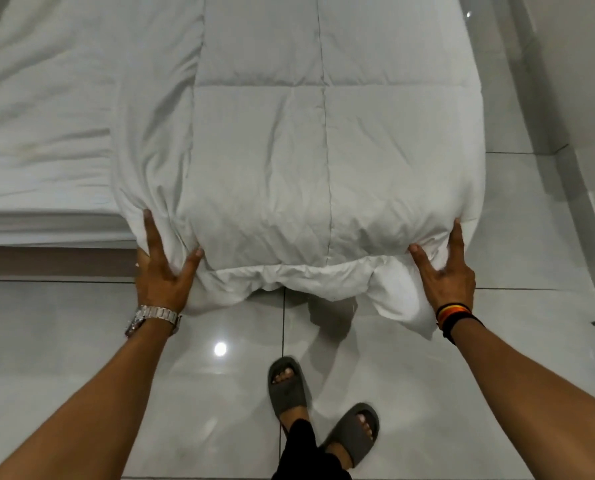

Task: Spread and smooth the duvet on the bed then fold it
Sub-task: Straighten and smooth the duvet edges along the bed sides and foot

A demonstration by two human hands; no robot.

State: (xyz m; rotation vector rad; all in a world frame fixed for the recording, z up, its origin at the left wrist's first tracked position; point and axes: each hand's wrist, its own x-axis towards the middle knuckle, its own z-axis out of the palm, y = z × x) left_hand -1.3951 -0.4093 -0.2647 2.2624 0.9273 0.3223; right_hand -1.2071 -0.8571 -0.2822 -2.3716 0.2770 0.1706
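Head view, nearest first: the left hand [162, 271] and right hand [443, 271] each grip a near corner of the duvet [323, 161], thumb and forefinger spread across the top, the other fingers apparently tucked beneath, so its near edge hangs bunched over the foot of the bed [43, 133] above the tiled floor [116, 341]. Beyond the hands the duvet runs away as a narrow quilted strip along the bed's right side, seemingly already folded lengthwise with the sheet bare to the left. So spreading and smoothing look done, and what remains is probably folding this strip end over end.
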